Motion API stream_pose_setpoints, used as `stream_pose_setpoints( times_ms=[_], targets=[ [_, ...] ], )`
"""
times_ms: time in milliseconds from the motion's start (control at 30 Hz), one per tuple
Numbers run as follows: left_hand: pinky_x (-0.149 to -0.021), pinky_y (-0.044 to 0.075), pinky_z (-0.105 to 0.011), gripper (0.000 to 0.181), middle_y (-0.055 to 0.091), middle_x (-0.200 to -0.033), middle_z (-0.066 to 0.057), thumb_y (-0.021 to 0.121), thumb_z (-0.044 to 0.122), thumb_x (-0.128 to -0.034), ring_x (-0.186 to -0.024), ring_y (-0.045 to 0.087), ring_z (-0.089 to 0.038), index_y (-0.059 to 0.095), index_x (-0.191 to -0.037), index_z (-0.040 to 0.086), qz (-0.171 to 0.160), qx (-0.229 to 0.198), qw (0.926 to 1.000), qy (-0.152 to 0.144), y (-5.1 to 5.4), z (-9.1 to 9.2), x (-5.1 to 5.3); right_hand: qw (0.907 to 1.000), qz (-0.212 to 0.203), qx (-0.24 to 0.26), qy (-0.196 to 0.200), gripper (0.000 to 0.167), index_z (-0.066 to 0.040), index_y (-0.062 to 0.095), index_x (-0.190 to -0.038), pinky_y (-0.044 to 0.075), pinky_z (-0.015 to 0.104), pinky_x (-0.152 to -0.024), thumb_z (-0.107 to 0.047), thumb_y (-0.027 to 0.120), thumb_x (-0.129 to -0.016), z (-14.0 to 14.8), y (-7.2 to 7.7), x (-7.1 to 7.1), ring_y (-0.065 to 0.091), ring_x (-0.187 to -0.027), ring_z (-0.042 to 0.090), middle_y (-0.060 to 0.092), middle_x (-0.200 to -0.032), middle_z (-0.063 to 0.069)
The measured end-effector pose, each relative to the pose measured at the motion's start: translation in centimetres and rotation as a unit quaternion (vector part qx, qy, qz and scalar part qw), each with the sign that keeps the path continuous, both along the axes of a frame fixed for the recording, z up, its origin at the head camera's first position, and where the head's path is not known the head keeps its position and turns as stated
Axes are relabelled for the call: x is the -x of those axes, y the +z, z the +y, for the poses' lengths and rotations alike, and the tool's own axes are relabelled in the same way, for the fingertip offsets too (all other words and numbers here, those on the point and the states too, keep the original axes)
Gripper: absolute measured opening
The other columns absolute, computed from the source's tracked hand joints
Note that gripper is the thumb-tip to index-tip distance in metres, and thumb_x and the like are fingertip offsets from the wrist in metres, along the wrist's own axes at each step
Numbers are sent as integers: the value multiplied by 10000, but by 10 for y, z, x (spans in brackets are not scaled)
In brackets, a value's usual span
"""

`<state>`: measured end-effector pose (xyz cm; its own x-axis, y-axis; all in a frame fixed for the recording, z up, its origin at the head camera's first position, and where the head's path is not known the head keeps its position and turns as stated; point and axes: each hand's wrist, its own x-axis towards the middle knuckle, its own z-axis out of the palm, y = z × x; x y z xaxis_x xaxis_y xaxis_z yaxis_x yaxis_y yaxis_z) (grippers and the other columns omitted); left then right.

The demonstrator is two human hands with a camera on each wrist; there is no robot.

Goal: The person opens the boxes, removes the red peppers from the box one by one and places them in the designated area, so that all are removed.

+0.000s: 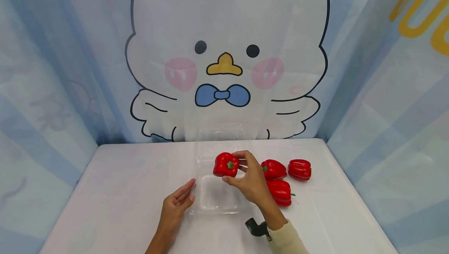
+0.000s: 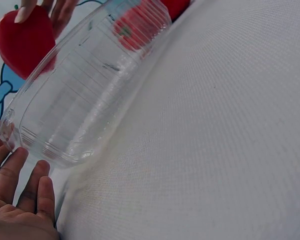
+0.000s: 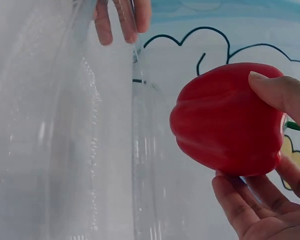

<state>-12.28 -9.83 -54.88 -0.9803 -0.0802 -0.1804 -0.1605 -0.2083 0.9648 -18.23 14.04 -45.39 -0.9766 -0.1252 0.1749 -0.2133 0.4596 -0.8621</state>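
A red bell pepper (image 1: 224, 165) with a green stem is held up by my right hand (image 1: 250, 178), gripped between thumb and fingers. It hangs over a clear plastic clamshell container (image 1: 219, 197), apart from its base; the raised lid stands at the back. In the right wrist view, the bell pepper (image 3: 225, 120) fills the grasp, thumb on top and fingers below. My left hand (image 1: 174, 209) is at the container's left side. Its fairly straight fingertips touch the clear wall, as the left wrist view shows; the thumb's contact is hard to make out.
Three more red bell peppers lie right of the container: one at the back (image 1: 274, 169), one nearer the front (image 1: 280, 193) and one farther right (image 1: 300, 169). The white table (image 1: 133, 184) ends at a curtain (image 1: 224, 117) with a cartoon figure. A dark device (image 1: 257, 227) sits by the right sleeve.
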Motion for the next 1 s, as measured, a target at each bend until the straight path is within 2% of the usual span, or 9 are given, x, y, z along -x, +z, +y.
stream_pose_setpoints(
  times_ms=[200, 533, 800, 1000],
  targets=[
    [-1054, 493, -88, 539, 565, -1587, -79, 727, 51, -995, -1347, 578, 60, 577, -1512, 34, 71, -189, 9998, 5, -2, -1, 0, 9999, 27, 52, -160, 819, -161, 553, -1435, 594, 500, -1069, -129, 979, -736, 11, 6, 0, 622, -1329, 305, 604, -1458, 57],
    [-1052, 499, -91, 531, 566, -1580, -117, 715, 13, -991, -1318, 592, 76, 573, -1502, -3, 207, -269, 9994, 31, -3, -1, -1, 9994, -27, 30, -333, 852, -177, 530, -1486, 582, 527, -1075, -130, 967, -756, 39, 14, -4, 577, -1384, 326, 551, -1486, 60],
    [-1057, 494, -90, 533, 571, -1579, -102, 721, 31, -993, -1340, 583, 62, 575, -1506, 11, 213, -177, 9996, 4, -4, -1, 0, 9988, 16, 20, -490, 859, -147, 500, -1492, 563, 569, -1083, -117, 958, -766, 64, 17, -6, 552, -1416, 361, 538, -1520, 92],
    [-1049, 500, -89, 531, 567, -1581, -114, 711, 9, -992, -1310, 591, 90, 571, -1505, -1, 192, -203, 9996, 9, -4, -1, 0, 9976, -152, -19, -682, 865, -147, 474, -1500, 577, 561, -1058, -103, 949, -778, 82, 20, -9, 538, -1438, 378, 537, -1538, 104]
  ],
)
